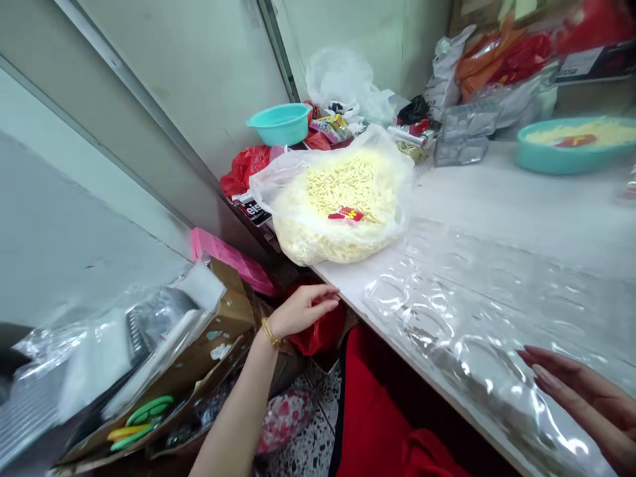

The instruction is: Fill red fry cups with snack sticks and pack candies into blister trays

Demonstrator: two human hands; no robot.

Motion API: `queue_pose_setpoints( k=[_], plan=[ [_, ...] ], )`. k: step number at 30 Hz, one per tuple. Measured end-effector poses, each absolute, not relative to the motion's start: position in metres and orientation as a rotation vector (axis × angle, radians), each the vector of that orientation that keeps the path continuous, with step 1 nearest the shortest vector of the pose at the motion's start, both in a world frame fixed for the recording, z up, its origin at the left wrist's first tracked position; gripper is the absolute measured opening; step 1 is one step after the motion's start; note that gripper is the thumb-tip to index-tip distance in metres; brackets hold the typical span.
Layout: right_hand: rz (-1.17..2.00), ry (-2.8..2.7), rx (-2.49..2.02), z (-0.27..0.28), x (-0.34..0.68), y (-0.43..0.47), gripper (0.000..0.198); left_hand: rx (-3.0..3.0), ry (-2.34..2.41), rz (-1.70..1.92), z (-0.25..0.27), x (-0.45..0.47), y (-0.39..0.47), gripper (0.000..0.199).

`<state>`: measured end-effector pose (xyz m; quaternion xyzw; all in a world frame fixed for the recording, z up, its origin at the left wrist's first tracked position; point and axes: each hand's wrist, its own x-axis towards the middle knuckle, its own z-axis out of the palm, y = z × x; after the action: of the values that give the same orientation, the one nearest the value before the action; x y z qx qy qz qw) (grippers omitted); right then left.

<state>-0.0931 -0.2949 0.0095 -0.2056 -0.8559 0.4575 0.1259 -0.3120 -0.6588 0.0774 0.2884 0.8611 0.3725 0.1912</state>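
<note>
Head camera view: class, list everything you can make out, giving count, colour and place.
Flat-topped table: one, white, right side
Translucent plastic bag: one, whitish, table's left end
Small thin pieces: uncountable, pale yellow, in the bag and right basin
Printed packets: two, red and yellow, on the pieces
Round plastic basins: two, turquoise, back left and far right
Moulded plastic sheets: count unclear, clear, table front
Crumpled plastic bags: several, white, red, orange, along the back
Flat plastic object: one, pink, left of table
Cardboard box: at least one, brown, lower left
Looped handles: several, green and yellow, in box
Bracelet: gold, left wrist
Left hand: one, by table edge
Right hand: one, at sheets, partly cut off
</note>
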Motion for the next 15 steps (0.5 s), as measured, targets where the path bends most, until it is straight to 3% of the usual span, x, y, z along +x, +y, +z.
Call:
queue_pose_setpoints(
  k=[4, 8, 12, 15],
  plan=[
    [1.552, -2.599, -0.601, 0.03, -0.185, -0.288, 0.038, 0.729, 2.743, 1.125, 0.102, -0.421, -0.643, 0.038],
    [1.553, -2.713, -0.329, 0.054, -0.279, -0.309, 0.043, 0.494, 2.8, 1.152, 0.104, -0.487, -0.665, 0.033],
    [1.552, -2.927, 0.381, 0.07, -0.349, -0.369, 0.04, 0.066, 2.523, 1.441, 0.07, -0.469, -0.726, 0.03],
    [1.55, -2.984, 1.086, 0.062, -0.392, -0.434, 0.033, -0.51, 2.245, 1.629, 0.016, -0.432, -0.772, 0.028]
  ],
)
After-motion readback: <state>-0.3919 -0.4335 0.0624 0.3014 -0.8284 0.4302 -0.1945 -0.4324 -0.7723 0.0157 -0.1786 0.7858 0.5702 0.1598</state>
